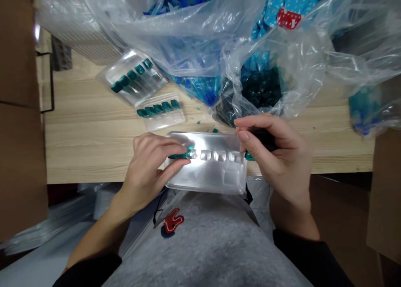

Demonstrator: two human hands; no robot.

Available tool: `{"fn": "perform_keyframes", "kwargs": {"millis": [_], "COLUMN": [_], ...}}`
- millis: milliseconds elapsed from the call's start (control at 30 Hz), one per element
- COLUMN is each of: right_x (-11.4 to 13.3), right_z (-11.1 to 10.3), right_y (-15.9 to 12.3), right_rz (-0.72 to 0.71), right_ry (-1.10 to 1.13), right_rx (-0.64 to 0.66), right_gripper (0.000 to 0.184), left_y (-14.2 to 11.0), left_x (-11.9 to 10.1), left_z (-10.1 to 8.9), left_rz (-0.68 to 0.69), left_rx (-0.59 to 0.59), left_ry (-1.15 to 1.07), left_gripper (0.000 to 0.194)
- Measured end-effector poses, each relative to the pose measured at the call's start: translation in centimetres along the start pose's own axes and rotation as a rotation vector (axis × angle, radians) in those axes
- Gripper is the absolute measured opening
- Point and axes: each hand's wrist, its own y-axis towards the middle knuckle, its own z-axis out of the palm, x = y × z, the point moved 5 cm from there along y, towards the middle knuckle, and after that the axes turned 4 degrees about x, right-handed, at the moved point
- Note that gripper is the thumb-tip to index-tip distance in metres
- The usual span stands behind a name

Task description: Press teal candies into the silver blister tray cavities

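A clear plastic blister tray [205,180] with a row of square pockets lies at the table's front edge. My left hand [156,159] reaches over its left end, thumb and fingers closed round a small shiny green piece [188,154] at one of the pockets. The pockets to the right of it hold nothing. My right hand [272,147] is curled just past the tray's right end, thumb and index fingertips close together. Dark green pieces [249,156] show under its curled fingers, partly hidden.
Two more clear trays, one tilted [150,84] and one flat [167,120], hold rows of green pieces. An open plastic bag of dark green pieces [261,88] stands beyond my right hand. Bags of blue pieces [194,49] and stacked clear trays [78,24] lie behind. Green scraps [215,130] dot the table.
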Motion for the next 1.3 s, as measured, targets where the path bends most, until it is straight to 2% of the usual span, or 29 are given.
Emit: {"fn": "perform_keyframes", "kwargs": {"millis": [267,400,600,767,900,967,1100,1233,1300], "right_x": [-0.1,0.0,-0.4,-0.4,-0.4,-0.6,-1.8,-2.9,-3.0], "right_z": [0.2,0.2,0.0,0.1,0.1,-0.1,-0.5,0.3,0.9], "right_y": [0.2,0.3,0.1,0.1,0.0,-0.1,0.5,1.4,1.6], "right_rz": [-0.007,-0.017,0.002,0.003,0.005,0.021,0.147,0.352,0.399], "right_ry": [0.009,-0.005,-0.004,0.007,0.005,0.013,0.227,0.529,0.614], "right_rx": [0.025,0.037,0.026,0.026,0.034,0.012,-0.003,0.192,0.262], "right_gripper": [0.011,0.01,0.01,0.011,0.011,0.009,0.012,0.022,0.021], "left_y": [-0.2,0.0,-0.6,0.1,0.1,-0.2,-0.8,-0.8,-0.5], "left_x": [-0.4,-0.6,0.0,-0.5,-1.1,-0.7,-0.2,-0.6,-0.5], "left_z": [0.1,0.3,-0.3,0.2,0.7,0.6,0.4,0.5,0.3], "left_rz": [0.009,0.065,0.096,0.037,0.114,0.109,0.079,0.156,0.148], "left_rx": [-0.043,-0.034,0.006,-0.082,-0.038,-0.024,-0.056,-0.077,-0.034], "left_ry": [0.067,0.13,0.13,0.038,0.096,0.127,0.136,0.218,0.197], "left_gripper": [0.024,0.019,0.025,0.025,0.02,0.02,0.027,0.028,0.022]}}
